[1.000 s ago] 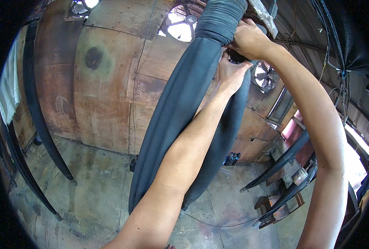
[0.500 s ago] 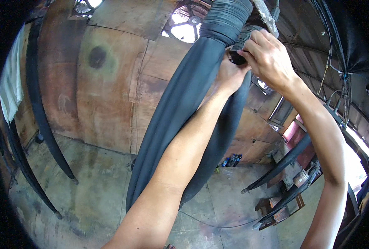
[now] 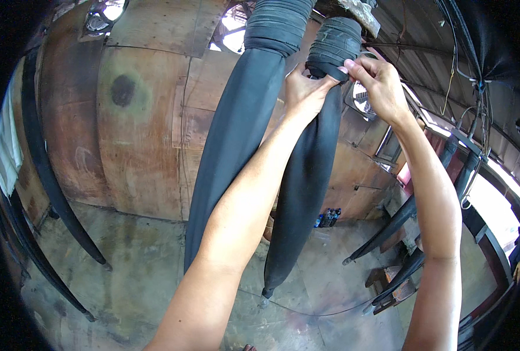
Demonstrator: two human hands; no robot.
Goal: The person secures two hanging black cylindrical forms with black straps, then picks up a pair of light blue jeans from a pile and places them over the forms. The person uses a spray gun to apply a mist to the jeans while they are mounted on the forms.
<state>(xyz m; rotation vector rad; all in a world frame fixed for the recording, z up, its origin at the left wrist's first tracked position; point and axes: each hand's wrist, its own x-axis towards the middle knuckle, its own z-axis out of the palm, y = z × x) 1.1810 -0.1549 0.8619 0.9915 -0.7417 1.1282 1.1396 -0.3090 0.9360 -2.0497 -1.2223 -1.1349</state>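
Observation:
Two long, dark hanging bundles of smooth sheet material, cloth or rubber, stand in front of me. The left bundle (image 3: pixel 236 111) is the wider one, and the right bundle (image 3: pixel 308 175) tapers to a tied tip near the floor. Flat black strap (image 3: pixel 335 44) is wound in many turns round the top of the right one. My left hand (image 3: pixel 308 92) is closed round the neck just below these turns, its thumb against a loop of strap; some fingers are hidden behind. Beside it, my right hand (image 3: pixel 380 88) pinches the strap at the loop's right side.
A similar winding (image 3: pixel 276 26) binds the left bundle's top. Thin dark tubes (image 3: pixel 61 169) hang at the left, and more (image 3: pixel 388 228) at the right. A stained panel wall (image 3: pixel 137 128) stands behind. Small bottles (image 3: pixel 329 217) sit by its foot. Cables (image 3: pixel 479 76) dangle at the upper right.
The bundles have shifted left in view, and the two now hang apart, showing the right one's winding. My right hand has come lower, beside the left hand's thumb.

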